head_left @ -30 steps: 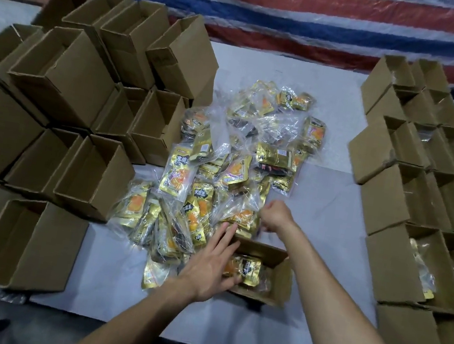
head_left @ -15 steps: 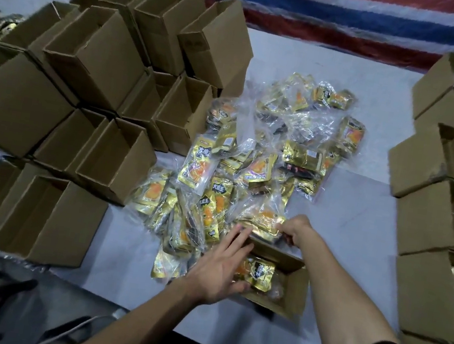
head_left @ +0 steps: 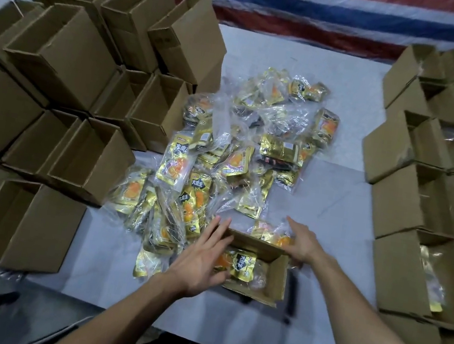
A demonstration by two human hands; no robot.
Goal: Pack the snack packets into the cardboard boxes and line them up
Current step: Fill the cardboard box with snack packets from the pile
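I have my left hand (head_left: 200,259) spread, fingers straight, against the near-left wall of the small open cardboard box (head_left: 277,275), its fingertips over the gold snack packet (head_left: 240,264) lying inside. My right hand (head_left: 302,243) is well apart from it, at the far right corner of the box, lying palm down on a clear-wrapped bundle of packets (head_left: 269,233) that sits at the far rim. I cannot tell whether it pinches the bundle or only presses on it.

To do this well, I judge that I should brace the box with the left hand so it does not slide, then tip the bundle over the rim and press it flat, so the packets lie level below the walls. A dark slim object (head_left: 290,298) lies just beside the right wall; I should keep clear of it.

Beyond the hands, the loose pile of snack packets (head_left: 222,156) spreads across the white table (head_left: 330,188), within reach. Empty boxes (head_left: 83,59) crowd the left, and the lined-up row of boxes (head_left: 410,207) stands to the right, the nearest one (head_left: 399,276) showing packets.
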